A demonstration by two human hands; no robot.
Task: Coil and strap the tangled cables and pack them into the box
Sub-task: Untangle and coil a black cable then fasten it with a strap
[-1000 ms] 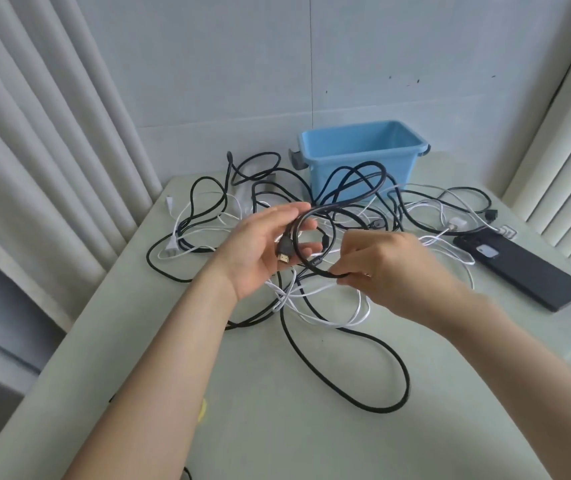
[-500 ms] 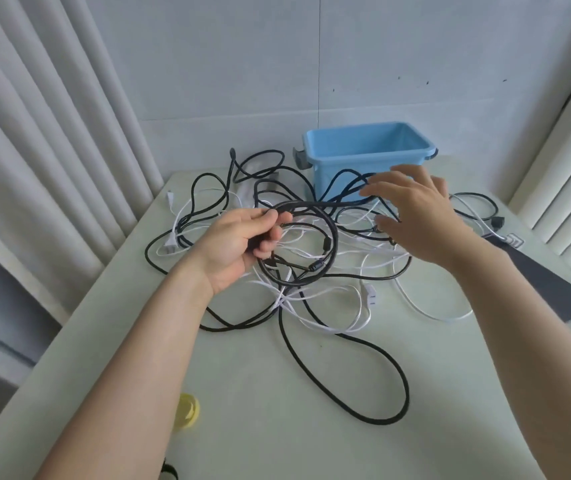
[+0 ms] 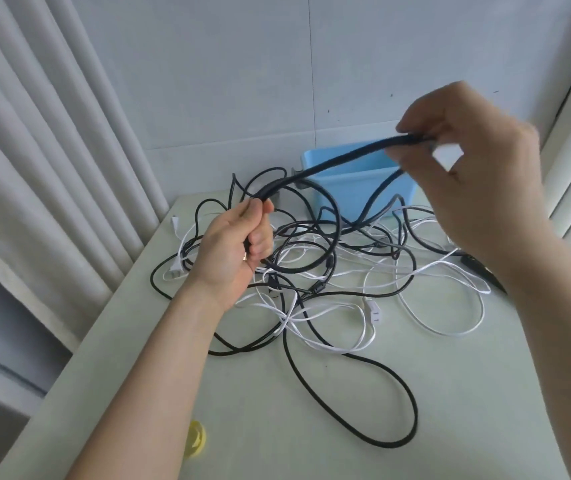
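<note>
Stretching a thick black braided cable [image 3: 346, 157] above a pale green table [image 3: 485, 393], a person grips its first loop and plug end in the curled fingers of the left hand [image 3: 235, 244]. The raised right hand [image 3: 467, 161] pinches the cord between thumb and fingertips, apparently drawing a length clear of the heap for the next turn. The cable's remainder trails down into a tangle of thin black and flat white cables [image 3: 450, 332] spread before the light-blue plastic box [image 3: 357, 192] at the table's far edge, suggesting the job is at an early stage with nothing yet strapped.
</note>
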